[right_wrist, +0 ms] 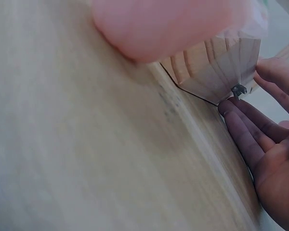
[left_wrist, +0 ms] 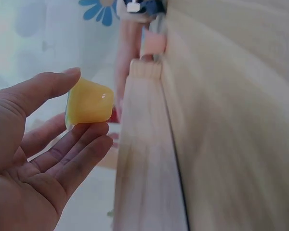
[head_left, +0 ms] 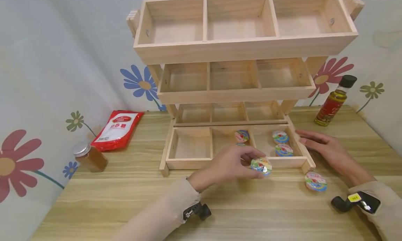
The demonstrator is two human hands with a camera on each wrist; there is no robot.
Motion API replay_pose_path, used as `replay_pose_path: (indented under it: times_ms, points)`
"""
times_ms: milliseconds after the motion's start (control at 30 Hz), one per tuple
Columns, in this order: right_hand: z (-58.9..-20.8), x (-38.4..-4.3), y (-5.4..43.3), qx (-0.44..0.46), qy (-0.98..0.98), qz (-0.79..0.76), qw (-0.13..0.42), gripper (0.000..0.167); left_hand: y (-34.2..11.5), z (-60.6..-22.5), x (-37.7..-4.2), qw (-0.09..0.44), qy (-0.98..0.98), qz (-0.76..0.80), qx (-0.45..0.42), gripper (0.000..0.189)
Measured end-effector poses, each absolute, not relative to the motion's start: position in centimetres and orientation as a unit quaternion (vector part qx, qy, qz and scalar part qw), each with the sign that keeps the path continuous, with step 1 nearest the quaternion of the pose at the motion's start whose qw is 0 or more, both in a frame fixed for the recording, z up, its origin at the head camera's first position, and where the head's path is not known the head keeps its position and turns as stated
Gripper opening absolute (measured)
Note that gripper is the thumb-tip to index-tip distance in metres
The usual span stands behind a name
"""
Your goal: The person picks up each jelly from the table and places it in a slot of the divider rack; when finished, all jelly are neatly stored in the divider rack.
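Observation:
My left hand [head_left: 227, 164] pinches a jelly cup [head_left: 261, 166] by its rim, just in front of the bottom tray of a wooden shelf rack [head_left: 245, 49]. In the left wrist view this jelly cup shows a yellow body, held between thumb and fingers. My right hand [head_left: 329, 152] rests beside the rack's lower right side, fingertips against the wood. Near that wrist, a pink jelly cup [head_left: 315, 181] stands on the table. Two jelly cups, one blue-lidded [head_left: 280, 137], sit in the bottom tray's right compartment. Its middle compartment has another jelly cup [head_left: 242, 136] and one mostly hidden by my left hand.
Behind on the right stands an oil bottle [head_left: 334, 103] with a black cap. To the left are a red and white bag [head_left: 119, 129] and a spice jar [head_left: 91, 157] with a silver lid. Three more divided trays rise above the bottom one.

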State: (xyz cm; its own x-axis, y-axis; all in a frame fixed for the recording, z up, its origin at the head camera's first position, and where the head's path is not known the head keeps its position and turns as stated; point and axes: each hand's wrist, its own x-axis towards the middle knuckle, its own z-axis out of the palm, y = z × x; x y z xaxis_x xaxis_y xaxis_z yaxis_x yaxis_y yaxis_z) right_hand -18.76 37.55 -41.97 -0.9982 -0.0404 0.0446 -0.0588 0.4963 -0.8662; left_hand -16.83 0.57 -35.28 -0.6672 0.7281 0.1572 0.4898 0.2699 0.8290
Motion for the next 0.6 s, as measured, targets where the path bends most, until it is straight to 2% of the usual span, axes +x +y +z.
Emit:
replay_pose_path:
  times_ms: [600]
  points:
    - [-41.9,-18.7,37.6,0.021,-0.868,0.497,0.004,0.052,-6.5,-34.0,-19.5,0.07,0.813,0.491,0.306,0.044]
